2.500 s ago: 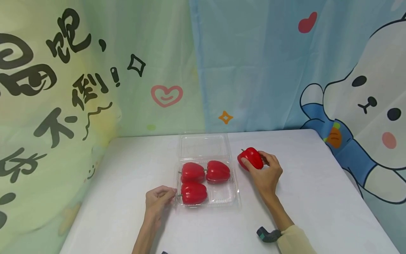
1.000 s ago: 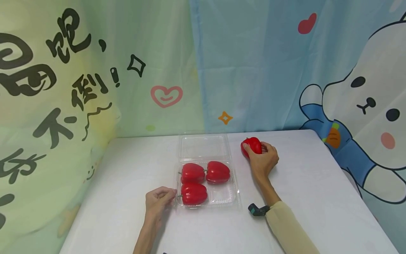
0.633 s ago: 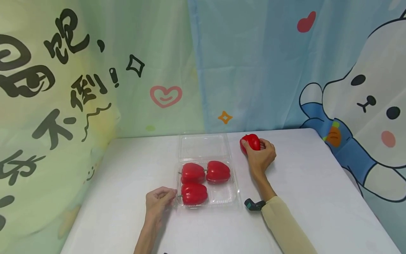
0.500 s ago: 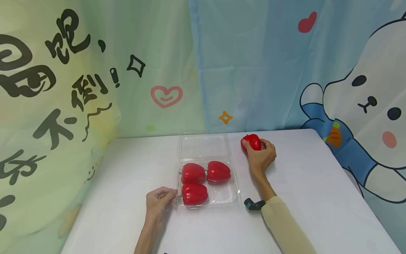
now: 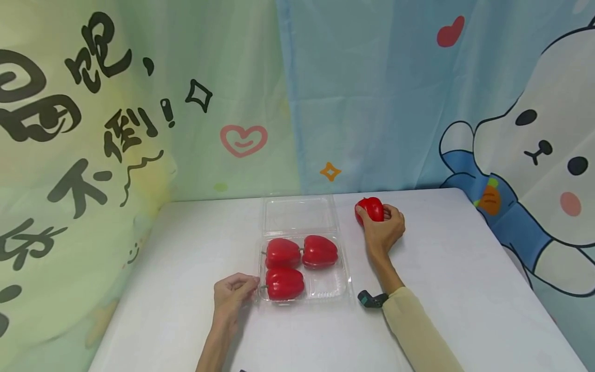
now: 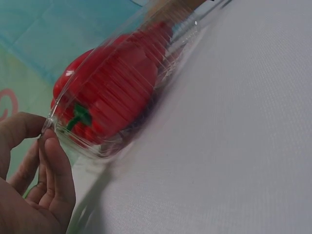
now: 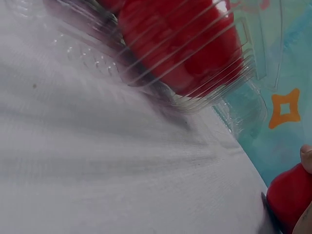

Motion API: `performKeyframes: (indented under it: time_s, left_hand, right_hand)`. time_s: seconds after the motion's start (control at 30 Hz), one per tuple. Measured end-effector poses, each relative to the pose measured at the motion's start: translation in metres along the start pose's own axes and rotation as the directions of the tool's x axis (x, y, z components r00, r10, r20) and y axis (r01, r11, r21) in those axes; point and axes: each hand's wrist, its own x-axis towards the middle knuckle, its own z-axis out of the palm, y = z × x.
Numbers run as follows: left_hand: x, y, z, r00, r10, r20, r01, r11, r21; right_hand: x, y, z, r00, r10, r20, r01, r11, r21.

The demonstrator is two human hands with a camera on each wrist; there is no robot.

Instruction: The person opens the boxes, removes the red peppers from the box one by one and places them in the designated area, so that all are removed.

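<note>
A clear plastic clamshell tray [image 5: 341, 281] lies open on the white table, its lid [image 5: 299, 214] folded back. Three red bell peppers fill it: back left [image 5: 281, 252], back right [image 5: 319, 251], front left [image 5: 284, 282]. The front right compartment [image 5: 325, 283] holds nothing. My left hand [image 5: 232, 297] pinches the tray's front left corner [image 6: 53, 127]. My right hand [image 5: 383, 230] grips a fourth red pepper [image 5: 371, 207] on the table, right of the lid; the right wrist view shows the pepper's edge [image 7: 288, 196].
The white table [image 5: 465, 289] is backed by cartoon curtains, green at left [image 5: 139, 103] and blue at right [image 5: 395, 103]. A dark wrist strap [image 5: 369, 298] sits on my right forearm. The table edge falls away at the right.
My right hand carried the fourth pepper away from the tray's right side toward the back of the table and has held nearly still for the last half second. The left hand has not moved.
</note>
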Motion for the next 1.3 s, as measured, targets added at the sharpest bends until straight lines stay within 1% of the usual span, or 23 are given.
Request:
performKeyframes:
  time_s: [0.23,0.63,0.9,1.07,1.3]
  left_hand:
    - [0.0,0.0,0.001,1.0,0.003,0.001,-0.003,1.0,-0.021]
    - [-0.001,0.0,0.0,1.0,-0.006,-0.002,0.006,1.0,-0.021]
    - [-0.001,0.0,0.0,1.0,-0.002,-0.003,0.002,1.0,-0.021]
    - [-0.001,0.001,0.001,1.0,-0.008,-0.002,0.008,1.0,-0.024]
    - [-0.001,0.002,0.001,1.0,-0.009,-0.009,0.008,1.0,-0.026]
  right_hand:
    - [-0.003,0.005,0.001,1.0,-0.001,0.023,0.002,1.0,-0.027]
    - [-0.006,0.007,-0.001,0.998,0.005,0.058,-0.002,0.998,-0.057]
    - [-0.006,0.001,-0.007,0.999,0.003,0.053,0.002,0.997,-0.079]
    - [-0.003,0.001,-0.01,0.999,-0.002,0.039,0.005,0.997,-0.081]
    - [-0.001,-0.005,-0.012,0.999,-0.009,0.04,0.012,0.997,-0.079]
